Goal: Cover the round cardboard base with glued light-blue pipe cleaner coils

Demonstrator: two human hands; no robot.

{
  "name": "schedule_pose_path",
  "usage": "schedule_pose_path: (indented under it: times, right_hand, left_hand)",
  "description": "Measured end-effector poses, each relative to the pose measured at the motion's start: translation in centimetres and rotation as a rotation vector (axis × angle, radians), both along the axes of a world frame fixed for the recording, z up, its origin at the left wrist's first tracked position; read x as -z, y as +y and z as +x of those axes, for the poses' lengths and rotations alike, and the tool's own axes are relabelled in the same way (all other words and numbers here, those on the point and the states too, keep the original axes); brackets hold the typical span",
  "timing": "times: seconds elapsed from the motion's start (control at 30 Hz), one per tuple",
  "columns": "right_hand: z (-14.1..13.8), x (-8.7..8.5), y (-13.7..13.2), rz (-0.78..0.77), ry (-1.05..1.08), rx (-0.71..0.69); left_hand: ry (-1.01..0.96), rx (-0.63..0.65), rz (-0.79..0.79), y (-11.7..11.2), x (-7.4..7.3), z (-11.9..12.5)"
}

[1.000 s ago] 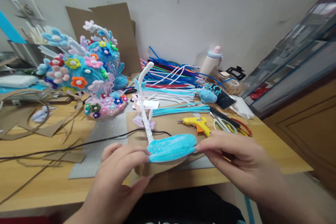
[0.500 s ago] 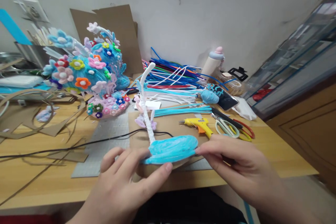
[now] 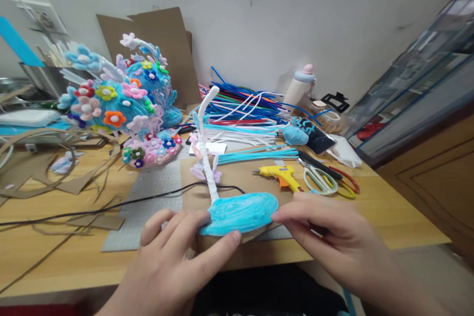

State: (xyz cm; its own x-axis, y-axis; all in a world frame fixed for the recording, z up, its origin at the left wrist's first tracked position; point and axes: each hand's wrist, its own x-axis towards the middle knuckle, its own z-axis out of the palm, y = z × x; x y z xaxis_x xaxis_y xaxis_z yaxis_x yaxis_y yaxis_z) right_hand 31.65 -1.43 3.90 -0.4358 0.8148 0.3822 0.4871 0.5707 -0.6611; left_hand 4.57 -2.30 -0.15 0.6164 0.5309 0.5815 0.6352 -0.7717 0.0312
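A low oval base (image 3: 248, 210), its top covered in coiled blue pipe cleaner over cardboard, tilts toward me near the table's front edge. A white wrapped stem (image 3: 208, 163) rises from its left end. My left hand (image 3: 177, 252) grips the base's left side, thumb on the front edge and fingers behind. At the right end, my right hand (image 3: 322, 229) has thumb and forefinger pinched together against the rim. A bit of blue pipe cleaner (image 3: 314, 191) shows just above that hand; the rest of the strand is hidden.
A yellow glue gun (image 3: 279, 174) and scissors (image 3: 320, 180) lie behind my right hand. Pipe cleaners (image 3: 244, 108) are heaped at the back. Flower-covered decorations (image 3: 114, 103) stand at left, and a black cable (image 3: 148, 195) crosses the table.
The base's top has tipped slightly more toward me, and my right hand has shifted a little left along its rim. A blue bit now shows above my right hand.
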Motion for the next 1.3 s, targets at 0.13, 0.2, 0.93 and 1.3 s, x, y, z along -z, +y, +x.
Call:
schedule_pose_path:
  times: [0.13, 0.2, 0.93, 1.3]
  right_hand:
    - [-0.1, 0.1, -0.1, -0.035, 0.005, -0.001]
    - [-0.1, 0.2, -0.2, -0.092, 0.021, 0.044]
    - [1.5, 0.9, 0.6, -0.146, -0.009, 0.183]
    - [0.7, 2.0, 1.6, -0.165, 0.054, 0.163]
  left_hand:
    - [0.002, -0.019, -0.012, -0.1, 0.1, -0.1]
    - [-0.017, -0.042, -0.027, -0.2, 0.2, -0.1]
    - [-0.023, -0.151, -0.087, 0.7, 1.3, -2.8]
    - [-0.044, -0.162, -0.142, 1.0, 1.9, -3.5]
